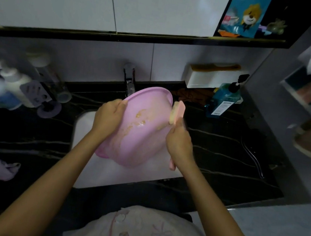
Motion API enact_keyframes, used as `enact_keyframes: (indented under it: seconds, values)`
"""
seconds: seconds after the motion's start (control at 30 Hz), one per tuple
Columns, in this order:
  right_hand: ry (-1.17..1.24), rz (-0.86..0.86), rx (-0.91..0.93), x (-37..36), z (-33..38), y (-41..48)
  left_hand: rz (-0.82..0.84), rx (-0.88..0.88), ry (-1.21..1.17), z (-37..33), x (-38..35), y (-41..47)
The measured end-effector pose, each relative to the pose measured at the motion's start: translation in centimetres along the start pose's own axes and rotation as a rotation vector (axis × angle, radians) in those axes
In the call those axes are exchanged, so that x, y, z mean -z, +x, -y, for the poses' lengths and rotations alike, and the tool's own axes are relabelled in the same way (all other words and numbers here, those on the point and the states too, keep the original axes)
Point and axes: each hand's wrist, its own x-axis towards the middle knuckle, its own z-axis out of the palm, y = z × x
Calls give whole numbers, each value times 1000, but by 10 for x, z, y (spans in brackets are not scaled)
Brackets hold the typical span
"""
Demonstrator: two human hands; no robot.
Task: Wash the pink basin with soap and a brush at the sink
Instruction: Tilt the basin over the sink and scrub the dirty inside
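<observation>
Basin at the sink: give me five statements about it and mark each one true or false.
1. The left hand grips the basin by its rim. True.
2. The basin lies flat on the counter. False: it is held tilted over the sink.
3. The right hand holds a brush at the basin's right edge. True.
4. The basin is spotless. False: brownish smears show on its surface.
5. The blue bottle stands left of the sink. False: it stands on the counter to the right.
</observation>
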Motion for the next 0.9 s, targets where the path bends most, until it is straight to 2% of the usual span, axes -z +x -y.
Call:
enact_keyframes:
  seconds: [0.1, 0.17, 0.3, 0.37, 0.43, 0.47, 0.6, 0.63, 0.73, 0.77, 0.9]
  values:
    - [-181, 81, 255, -16, 6, -45, 11, -26, -20, -1, -3, -1]
    - [-275, 77, 343, -19, 7, -45, 22, -30, -17, -3, -4, -3]
    - [-237, 2, 58, 12, 13, -9, 22, 5, -29, -1, -3, -3]
    - [-322, 47, 161, 5, 22, -33, 27, -5, -24, -5, -4, -5]
    - [-368, 199, 311, -7, 31, -56, 44, -16, -13, -9, -7, -7]
    - [-384, 185, 307, -6, 32, -49, 53, -20, -13, -9, -7, -8]
    - [-308, 43, -13, 23, 28, -2, 53, 8, -47, -4, -4, -11]
    - [-341, 46, -16, 24, 29, -11, 56, 11, -49, -5, -3, -10]
    - [-385, 157, 208, 8, 38, -54, 83, 11, -56, -10, -8, -11]
    - [-397, 166, 223, 7, 39, -49, 90, 6, -57, -11, -9, -11]
    - [-314, 70, -76, 31, 41, 4, 90, -13, -37, -13, -10, -13]
